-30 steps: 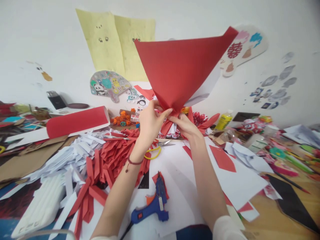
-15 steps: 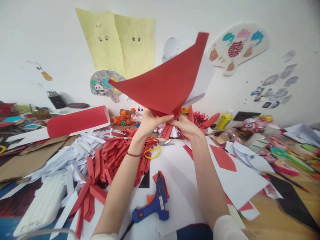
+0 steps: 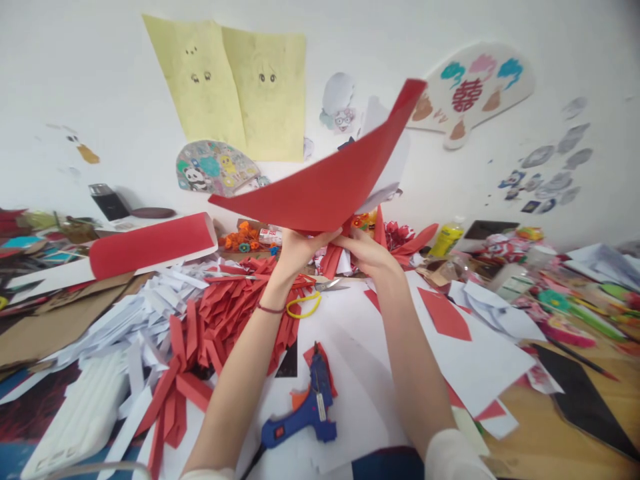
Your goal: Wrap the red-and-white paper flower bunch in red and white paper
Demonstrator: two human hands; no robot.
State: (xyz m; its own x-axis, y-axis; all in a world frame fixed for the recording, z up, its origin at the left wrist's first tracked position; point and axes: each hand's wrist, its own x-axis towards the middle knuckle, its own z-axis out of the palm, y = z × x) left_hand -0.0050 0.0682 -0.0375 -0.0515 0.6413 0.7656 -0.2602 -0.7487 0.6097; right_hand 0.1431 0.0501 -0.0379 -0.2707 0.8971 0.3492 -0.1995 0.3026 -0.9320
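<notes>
Above the cluttered desk point(image 3: 555, 420), both hands raised, holding a red paper sheet point(image 3: 325, 187) by its lower edge. Left hand point(image 3: 295, 247) pinching that edge, fingers point(image 3: 320, 237) clamped on the sheet. Right hand point(image 3: 367, 250) just beside it, fingers point(image 3: 345, 239) likewise closed on the same edge, fingertips of the two hands nearly touching. Sheet curved, red side toward the camera, white underside visible at the right; one corner pointing up and right against the wall, opposite corner reaching left. Red string bracelet point(image 3: 270, 309) on left wrist.

Below the forearms, lying on white paper: blue glue gun point(image 3: 303, 417). Near the left wrist: scissors point(image 3: 313, 293) with yellow handle, resting by a heap of red paper strips point(image 3: 225, 313). Farther left: pile of white paper strips point(image 3: 125, 320), rolled red sheet point(image 3: 150, 243). Right of the right forearm: flat red cut piece point(image 3: 445, 313) on white paper. On the wall behind: two yellow sheets point(image 3: 235, 87) with drawn eyes, decorated fan point(image 3: 470, 90)
</notes>
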